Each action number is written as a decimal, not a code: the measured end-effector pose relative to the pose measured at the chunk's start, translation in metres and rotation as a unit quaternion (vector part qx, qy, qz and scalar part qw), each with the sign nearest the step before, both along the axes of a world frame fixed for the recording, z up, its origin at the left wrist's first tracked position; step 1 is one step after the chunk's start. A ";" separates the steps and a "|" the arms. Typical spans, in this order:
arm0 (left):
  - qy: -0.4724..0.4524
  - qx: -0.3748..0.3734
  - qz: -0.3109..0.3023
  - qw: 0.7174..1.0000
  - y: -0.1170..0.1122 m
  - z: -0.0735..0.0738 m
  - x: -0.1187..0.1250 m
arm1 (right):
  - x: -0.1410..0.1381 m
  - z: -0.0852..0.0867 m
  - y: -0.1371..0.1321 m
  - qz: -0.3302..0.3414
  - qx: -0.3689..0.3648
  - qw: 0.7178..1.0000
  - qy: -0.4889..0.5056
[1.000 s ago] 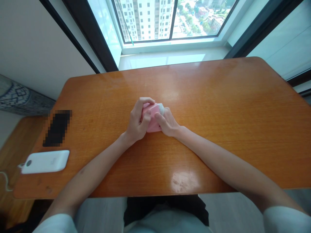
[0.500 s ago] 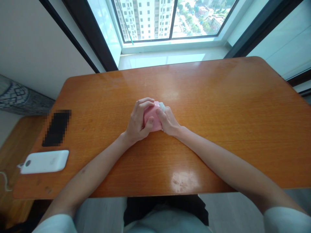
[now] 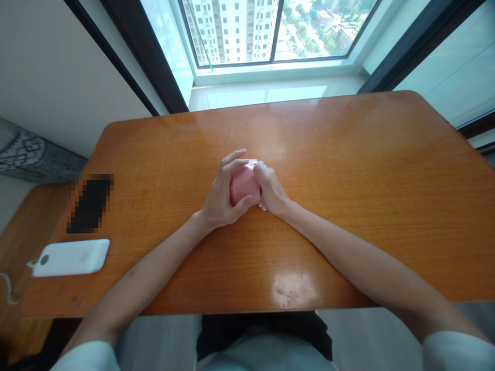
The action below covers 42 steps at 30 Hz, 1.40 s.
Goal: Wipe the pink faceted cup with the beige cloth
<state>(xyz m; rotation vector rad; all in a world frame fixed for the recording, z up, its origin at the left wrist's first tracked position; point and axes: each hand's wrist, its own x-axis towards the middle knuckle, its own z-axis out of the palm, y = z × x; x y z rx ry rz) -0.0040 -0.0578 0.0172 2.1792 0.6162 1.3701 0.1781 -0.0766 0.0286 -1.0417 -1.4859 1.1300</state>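
Over the middle of the table, my left hand (image 3: pixel 221 198) curves round a smooth, glossy pink object (image 3: pixel 244 186), perhaps a small cup, with the thumb along its near side and the fingers over its far side. My right hand (image 3: pixel 274 191) is closed on a pale, crumpled cloth or tissue (image 3: pixel 263 206) at the object's right end. Its thumb lies across the object's right edge. Most of the cloth is hidden behind the right hand, and I cannot see whether it reaches inside the object.
On the left of the brown wooden table (image 3: pixel 348 232) lie a blurred-out black rectangle (image 3: pixel 91 203) and, nearer me, a white power-bank-like device (image 3: pixel 73 257) with a cable at its left end. A window (image 3: pixel 270 31) stands beyond the far edge.
My left index finger and thumb have spread a little, showing more of the pink object. My right hand has shifted slightly to the right and up, and the pale cloth has turned with it.
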 end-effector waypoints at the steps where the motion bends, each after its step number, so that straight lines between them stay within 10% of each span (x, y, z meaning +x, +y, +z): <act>1: 0.013 0.026 -0.005 1.000 0.001 -0.003 -0.001 | 0.001 -0.001 0.000 -0.002 0.003 1.000 0.001; 20: -0.046 -0.367 0.015 0.929 -0.004 0.034 0.005 | 0.000 -0.015 0.002 0.035 0.277 0.947 -0.159; 34: -0.058 -0.501 -0.063 0.861 0.006 0.042 0.000 | 0.000 -0.020 0.000 0.057 0.343 0.897 -0.273; 42: -0.132 -0.464 -0.044 0.875 -0.002 0.033 0.007 | -0.006 -0.020 0.000 0.012 0.305 0.936 -0.177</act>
